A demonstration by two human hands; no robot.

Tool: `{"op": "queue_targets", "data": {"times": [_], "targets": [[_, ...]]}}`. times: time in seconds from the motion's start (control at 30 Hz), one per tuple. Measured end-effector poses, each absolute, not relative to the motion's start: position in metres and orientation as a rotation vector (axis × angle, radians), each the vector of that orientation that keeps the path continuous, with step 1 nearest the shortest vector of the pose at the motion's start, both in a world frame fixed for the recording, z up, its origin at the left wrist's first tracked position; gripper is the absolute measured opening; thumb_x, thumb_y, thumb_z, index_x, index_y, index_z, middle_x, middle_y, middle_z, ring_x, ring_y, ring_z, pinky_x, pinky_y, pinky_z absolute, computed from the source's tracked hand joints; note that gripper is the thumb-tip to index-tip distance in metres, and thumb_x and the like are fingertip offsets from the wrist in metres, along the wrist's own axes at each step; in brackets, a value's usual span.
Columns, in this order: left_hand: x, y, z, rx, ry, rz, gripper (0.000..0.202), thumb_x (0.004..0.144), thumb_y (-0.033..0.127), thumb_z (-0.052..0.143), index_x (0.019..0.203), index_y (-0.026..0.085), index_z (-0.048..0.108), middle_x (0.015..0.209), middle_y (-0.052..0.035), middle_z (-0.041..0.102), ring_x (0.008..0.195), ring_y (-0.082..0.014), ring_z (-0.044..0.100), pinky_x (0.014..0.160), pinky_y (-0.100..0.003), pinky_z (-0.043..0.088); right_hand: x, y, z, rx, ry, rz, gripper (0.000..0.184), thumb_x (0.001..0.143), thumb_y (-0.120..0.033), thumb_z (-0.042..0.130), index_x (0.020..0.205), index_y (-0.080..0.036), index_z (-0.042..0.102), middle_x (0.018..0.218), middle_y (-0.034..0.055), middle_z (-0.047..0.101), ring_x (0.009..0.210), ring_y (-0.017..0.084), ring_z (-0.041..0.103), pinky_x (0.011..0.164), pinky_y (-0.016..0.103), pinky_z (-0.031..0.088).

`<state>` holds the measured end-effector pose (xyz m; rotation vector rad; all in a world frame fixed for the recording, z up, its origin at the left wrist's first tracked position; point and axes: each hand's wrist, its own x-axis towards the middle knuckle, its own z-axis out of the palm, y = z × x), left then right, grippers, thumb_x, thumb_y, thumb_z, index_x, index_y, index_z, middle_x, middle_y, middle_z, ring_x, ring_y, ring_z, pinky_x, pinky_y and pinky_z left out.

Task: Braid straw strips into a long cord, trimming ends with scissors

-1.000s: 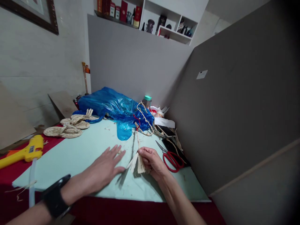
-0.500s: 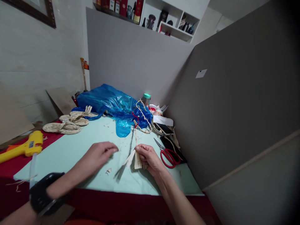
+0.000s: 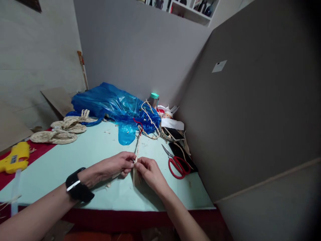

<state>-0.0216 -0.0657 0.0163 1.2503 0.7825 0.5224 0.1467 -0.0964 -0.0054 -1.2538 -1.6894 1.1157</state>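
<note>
My left hand (image 3: 122,164) and my right hand (image 3: 149,170) meet at a pale twisted cord of straw-like fibre (image 3: 137,149). Both pinch it near its lower end, fingertips almost touching. Below the fingers, loose flat strands (image 3: 135,179) hang down, partly hidden by my right hand. At its far end the cord runs up to a red string (image 3: 140,127). Beyond that, a thin twisted strand (image 3: 150,115) loops over a blue plastic bag (image 3: 110,102). My left wrist wears a black band.
Red-handled scissors (image 3: 178,166) lie on a dark phone-like slab at the right. Several woven straw sandals (image 3: 54,137) and a yellow glue gun (image 3: 17,158) sit at the left. A bottle with a green lid (image 3: 153,99) stands behind. A grey panel (image 3: 245,110) borders the right side.
My left hand has moved right, from apart and empty to pinching the cord beside my right hand. The splayed strands now hang closer together. The camera view has tilted down and shifted.
</note>
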Motion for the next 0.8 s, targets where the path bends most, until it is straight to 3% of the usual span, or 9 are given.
{"op": "queue_targets", "data": {"times": [0.1, 0.2, 0.3, 0.37, 0.47, 0.7, 0.8], "targets": [[-0.023, -0.071, 0.013, 1.162, 0.848, 0.551, 0.015, 0.075, 0.025, 0.061, 0.085, 0.015, 0.055, 0.061, 0.0096, 0.036, 0.048, -0.0048, 0.021, 0.046, -0.021, 0.015, 0.144, -0.103, -0.001, -1.31, -1.764, 1.054, 0.025, 0.088, -0.023, 0.049, 0.064, -0.019, 0.049, 0.059, -0.0016, 0.054, 0.059, 0.012, 0.047, 0.059, 0.024, 0.032], [-0.022, -0.072, 0.008, 1.248, 0.918, 0.583, 0.021, 0.082, 0.035, 0.057, 0.085, 0.014, 0.058, 0.058, 0.0095, 0.034, 0.048, -0.006, 0.02, 0.045, -0.022, 0.014, 0.142, -0.108, 0.004, -1.338, -1.797, 1.029, 0.023, 0.092, -0.025, 0.046, 0.073, -0.018, 0.057, 0.065, 0.0006, 0.061, 0.062, 0.013, 0.052, 0.062, 0.024, 0.034], [-0.022, -0.07, 0.007, 1.409, 1.001, 0.58, 0.022, 0.084, 0.036, 0.055, 0.083, 0.016, 0.063, 0.058, 0.0066, 0.043, 0.051, -0.0086, 0.034, 0.049, -0.023, 0.027, 0.143, -0.112, 0.005, -1.38, -1.806, 1.029, 0.022, 0.094, -0.026, 0.045, 0.08, -0.019, 0.061, 0.069, 0.0016, 0.065, 0.063, 0.014, 0.054, 0.063, 0.025, 0.035], [-0.023, -0.07, 0.009, 1.528, 1.054, 0.597, 0.02, 0.084, 0.034, 0.056, 0.081, 0.017, 0.066, 0.068, 0.0019, 0.057, 0.066, -0.0138, 0.051, 0.065, -0.026, 0.04, 0.143, -0.114, 0.006, -1.423, -1.816, 1.003, 0.023, 0.096, -0.028, 0.045, 0.082, -0.019, 0.061, 0.071, 0.002, 0.065, 0.062, 0.014, 0.054, 0.062, 0.025, 0.034], [-0.026, -0.071, 0.012, 1.638, 1.131, 0.588, 0.023, 0.085, 0.037, 0.054, 0.077, 0.019, 0.065, 0.085, -0.0022, 0.065, 0.088, -0.021, 0.058, 0.083, -0.032, 0.042, 0.145, -0.117, 0.007, -1.494, -1.838, 0.958, 0.024, 0.097, -0.031, 0.043, 0.082, -0.02, 0.058, 0.071, 0.0029, 0.063, 0.06, 0.014, 0.05, 0.059, 0.027, 0.03], [-0.03, -0.075, 0.004, 1.463, 1.146, 0.444, 0.026, 0.087, 0.042, 0.05, 0.073, 0.021, 0.054, 0.068, 0.004, 0.047, 0.068, -0.0151, 0.045, 0.061, -0.025, 0.037, 0.146, -0.122, 0.007, -1.538, -1.872, 1.037, 0.03, 0.101, -0.038, 0.035, 0.083, -0.022, 0.052, 0.072, 0.0044, 0.062, 0.059, 0.017, 0.053, 0.057, 0.03, 0.028], [-0.03, -0.075, -0.002, 1.407, 1.172, 0.406, 0.027, 0.086, 0.044, 0.051, 0.072, 0.021, 0.05, 0.067, 0.005, 0.041, 0.066, -0.0144, 0.04, 0.059, -0.024, 0.035, 0.143, -0.124, -0.005, -1.561, -1.935, 0.961, 0.037, 0.1, -0.045, 0.03, 0.082, -0.024, 0.053, 0.068, 0.0061, 0.063, 0.055, 0.019, 0.055, 0.055, 0.032, 0.026]]}}
